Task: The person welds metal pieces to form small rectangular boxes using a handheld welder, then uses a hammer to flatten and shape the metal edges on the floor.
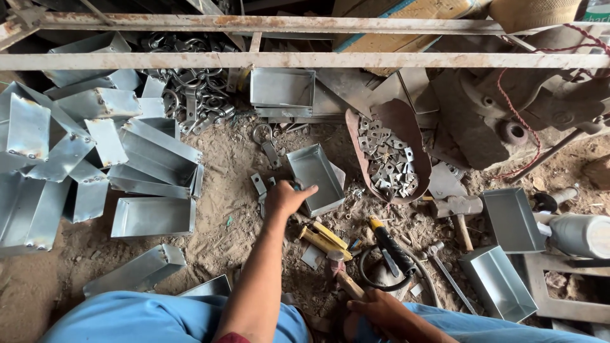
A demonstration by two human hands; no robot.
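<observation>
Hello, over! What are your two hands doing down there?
Left hand gripping edge of metal tray. Right hand holding hammer handle. Loose tools and metal bits scattered around on dirt floor.

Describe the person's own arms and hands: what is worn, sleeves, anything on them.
Both arms are bare. The left hand wears no glove, ring or watch that shows, and the forearm is uncovered down to a bit of red sleeve at the frame's bottom edge. The right hand is also gloveless, its forearm bare to the frame edge. Blue trousers cover the legs beneath.
</observation>
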